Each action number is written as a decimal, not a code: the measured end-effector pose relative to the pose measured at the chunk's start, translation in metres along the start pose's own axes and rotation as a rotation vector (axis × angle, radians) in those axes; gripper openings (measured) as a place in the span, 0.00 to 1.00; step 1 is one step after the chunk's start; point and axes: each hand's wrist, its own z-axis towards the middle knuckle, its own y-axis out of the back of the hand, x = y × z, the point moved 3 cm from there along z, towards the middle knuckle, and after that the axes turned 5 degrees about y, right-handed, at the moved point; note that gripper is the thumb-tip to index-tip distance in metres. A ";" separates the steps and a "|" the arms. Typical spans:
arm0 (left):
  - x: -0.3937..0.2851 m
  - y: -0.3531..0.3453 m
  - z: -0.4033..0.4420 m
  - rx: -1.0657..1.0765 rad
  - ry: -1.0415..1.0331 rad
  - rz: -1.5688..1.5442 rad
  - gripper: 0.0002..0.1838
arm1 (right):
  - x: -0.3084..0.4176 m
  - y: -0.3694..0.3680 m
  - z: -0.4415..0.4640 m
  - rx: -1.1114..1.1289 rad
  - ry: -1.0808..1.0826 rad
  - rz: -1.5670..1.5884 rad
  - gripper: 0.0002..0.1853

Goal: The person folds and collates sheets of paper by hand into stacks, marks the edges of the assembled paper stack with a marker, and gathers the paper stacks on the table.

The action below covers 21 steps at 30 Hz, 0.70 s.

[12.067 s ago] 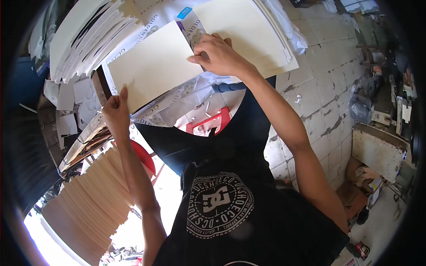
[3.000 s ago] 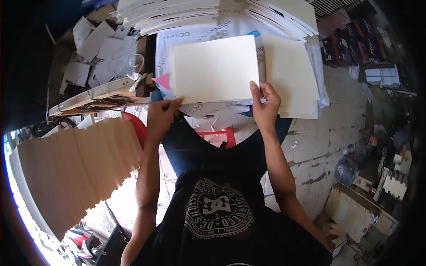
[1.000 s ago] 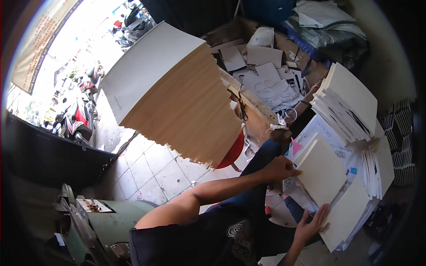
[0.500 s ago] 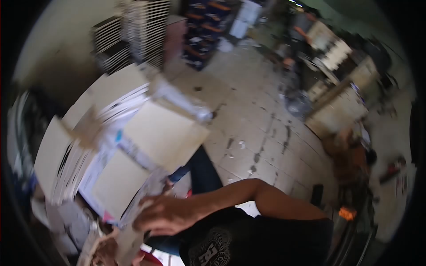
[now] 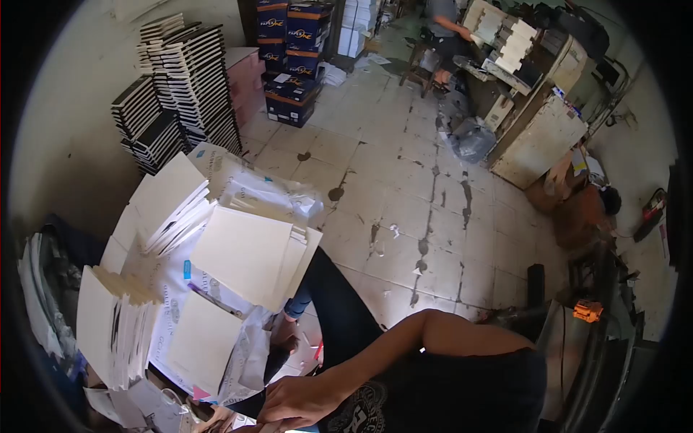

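My right hand (image 5: 297,399) is at the bottom edge, palm down, its fingers bent and pressed together; what they grip, if anything, is hidden. Just beyond it, a cream sheet stack (image 5: 206,339) lies on printed white wrapping paper (image 5: 167,303), with a pink tag (image 5: 202,393) at its near corner. Larger cream sheets (image 5: 242,249) lie above, beside a blue label (image 5: 187,270). My left hand is not clearly visible; skin-toned shapes at the bottom edge cannot be told apart.
Cream stacks (image 5: 101,325) stand along the left side. Behind them rise piles of black-edged books (image 5: 195,86) and blue boxes (image 5: 292,97). Cracked floor tiles (image 5: 390,209) stretch right, towards a worn cabinet (image 5: 541,141) and another person (image 5: 444,29). An orange object (image 5: 588,311) is at right.
The view has swung round to the right, bringing the floor and book piles in. My right hand has left the cream sheets and come in near my body; my left hand has dropped from clear view.
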 end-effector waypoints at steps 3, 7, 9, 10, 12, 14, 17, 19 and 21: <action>0.007 -0.009 -0.002 0.000 0.019 -0.004 0.21 | 0.003 -0.003 0.007 -0.073 -0.020 0.034 0.13; 0.011 -0.012 0.000 0.018 0.050 -0.022 0.22 | -0.001 0.000 0.003 0.000 -0.031 -0.005 0.16; 0.014 -0.017 0.003 0.021 0.050 -0.033 0.22 | -0.007 0.011 -0.016 0.130 -0.131 -0.069 0.15; 0.017 -0.021 0.005 0.020 0.054 -0.042 0.22 | -0.007 0.026 -0.028 0.184 -0.155 -0.120 0.13; 0.020 -0.021 0.004 0.012 0.062 -0.052 0.22 | -0.006 0.055 -0.044 0.160 -0.165 -0.110 0.13; 0.022 -0.024 0.005 0.012 0.073 -0.052 0.23 | -0.005 0.066 -0.057 -0.013 -0.159 -0.040 0.15; 0.023 -0.018 0.003 0.019 0.098 -0.060 0.23 | 0.002 0.074 -0.056 -0.256 -0.192 0.117 0.15; 0.026 -0.011 -0.002 -0.003 0.118 -0.050 0.24 | 0.005 0.083 -0.048 -0.286 -0.379 0.280 0.16; 0.032 0.012 -0.015 -0.041 0.133 -0.039 0.24 | 0.002 0.084 -0.048 -0.331 -0.482 0.295 0.16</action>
